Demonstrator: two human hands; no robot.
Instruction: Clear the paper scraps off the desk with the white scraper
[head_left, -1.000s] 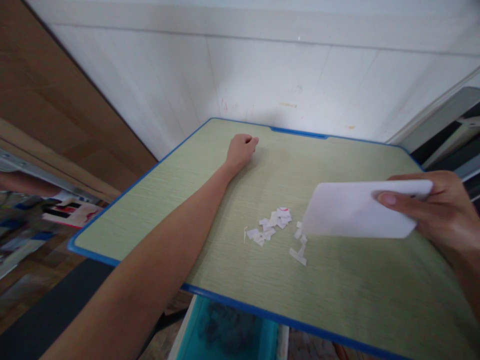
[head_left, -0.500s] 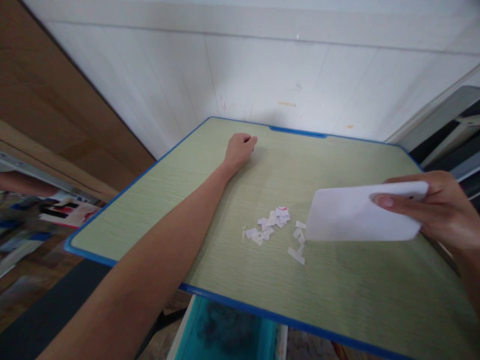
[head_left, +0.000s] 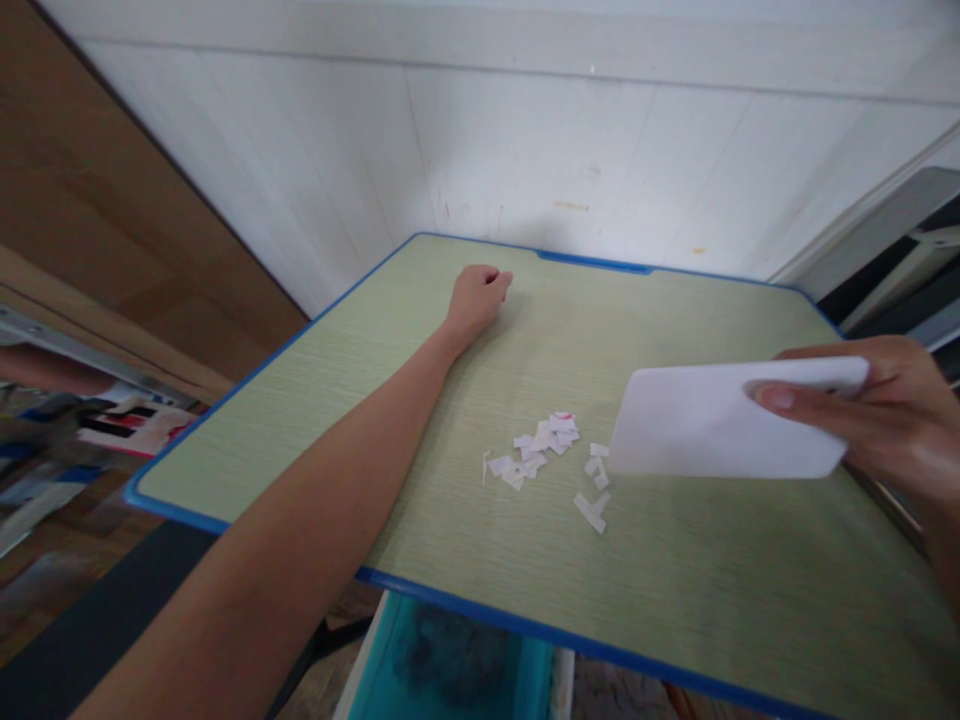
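My right hand (head_left: 892, 420) grips a flat white scraper-like board (head_left: 720, 425) with rounded corners, thumb across its near face and fingers behind. The board is held on edge, its lower left corner close beside several small white paper scraps (head_left: 598, 472). More paper scraps (head_left: 541, 445) lie in a loose pile to the left, one with a pink mark. My left hand (head_left: 480, 295) rests on the table in a loose fist, beyond the scraps, with nothing seen in it. Its forearm crosses the table's left part.
The pale green table (head_left: 675, 590) has a blue rim and stands against a white wall (head_left: 525, 140). Below its front edge is a turquoise bin (head_left: 532, 670) with dark contents. Brown cardboard (head_left: 135, 200) stands at left. Another person's arm (head_left: 52, 368) shows at the far left.
The white board and my right hand have shifted very slightly to the right and up. My left hand stays in its place, and the scraps lie almost as before.
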